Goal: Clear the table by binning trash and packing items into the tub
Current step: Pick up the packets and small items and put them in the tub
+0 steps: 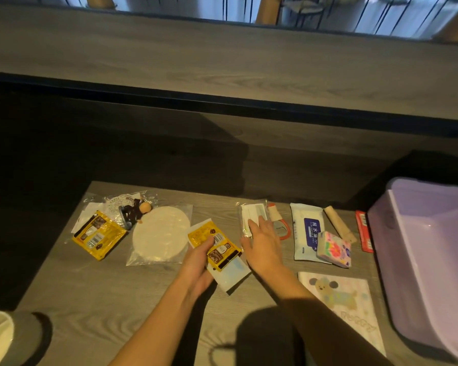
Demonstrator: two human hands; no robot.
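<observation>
Far out to the left of your left hand (196, 262), at the near corner of the tabletop (95, 299), stood a grey bin (13, 336) with a white liner. Further up on that side lay a yellow sachet (99, 235) on some clear wrappers, a small dark figurine (134, 212) with a round wooden head, and a clear bag holding a white disc (160, 235).

Your left hand was clenched on a second yellow sachet (217, 245) together with a white packet (229, 276) underneath it, both held just off the wood or resting on it; I could not tell which. Your right hand (265, 241), just beside the left, lay flat and released, fingers spread, its fingertips touching a clear packet with a white card (251, 215).

To the right of that hand were a red-handled tool (282, 228) partly hidden by your fingers, a pack of wet wipes (308, 231), a flowered tissue pack (333, 249) leaning on it, a wooden stick (339, 225), a red wrapper (364, 233) and, nearer you, a paper napkin printed with a bear (341, 299). The lilac tub (413, 273) stood at the far right and, as far as its visible part showed, held nothing.

It looked like you were in the gathering step, collecting flat wrappers. The next move probably called for closing the right hand on the card packet, then deciding whether the handful went left to the bin or right into the tub.
</observation>
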